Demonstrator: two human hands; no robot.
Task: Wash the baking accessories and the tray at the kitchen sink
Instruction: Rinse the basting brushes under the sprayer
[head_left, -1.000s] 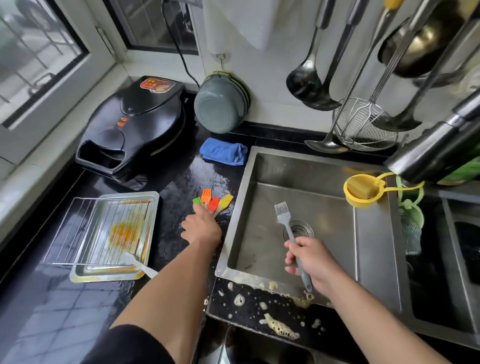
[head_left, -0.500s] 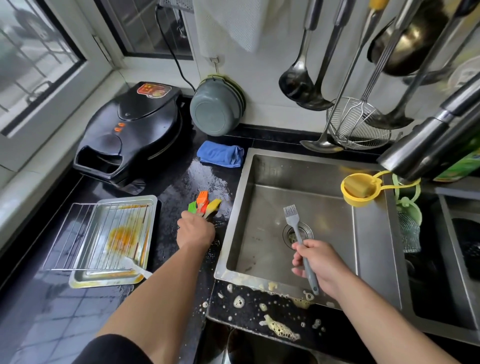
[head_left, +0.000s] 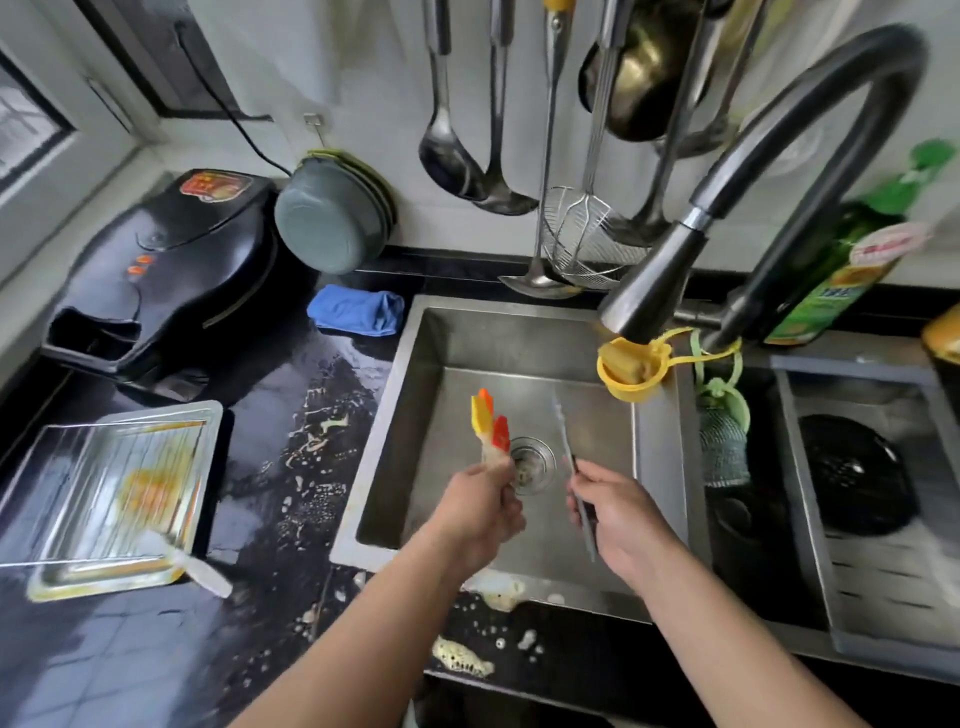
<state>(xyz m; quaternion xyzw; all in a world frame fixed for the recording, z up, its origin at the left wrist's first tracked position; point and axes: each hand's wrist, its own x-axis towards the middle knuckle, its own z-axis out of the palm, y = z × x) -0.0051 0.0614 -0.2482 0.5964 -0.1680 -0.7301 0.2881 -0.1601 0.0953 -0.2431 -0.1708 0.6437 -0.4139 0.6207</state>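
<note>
Seen from a head camera, looking down at a steel kitchen sink (head_left: 452, 343) at centre frame. Left hand (head_left: 480, 512) curled round the handles of a bunch of silicone spatulas (head_left: 491, 423), orange, yellow and red heads fanned upward, held over the basin just left of the drain (head_left: 531, 462). Right hand (head_left: 621, 514) gripped the handle of a grey pastry brush (head_left: 566, 431), bristles blurred, pointing toward the top of the frame just right of the drain. Hands near each other, not touching.

No water seen running from the black faucet (head_left: 649, 280) at upper right; basin looked dry of standing water. Suds and foam scattered on the wet black table (head_left: 291, 467) left of the sink and along its front edge.

Baking tray (head_left: 202, 431) sat at lower left on the table, well apart from the sink, with a wire rack (head_left: 98, 499) lying in it, an orange greasy stain underneath, and a white utensil (head_left: 192, 564) resting over its near corner.

Judged early to midway: small tools gathered at the basin, rinsing apparently not yet begun; tray, rack and white utensil seemingly unwashed. Yellow sponge holder (head_left: 626, 371) hung by the faucet.
</note>
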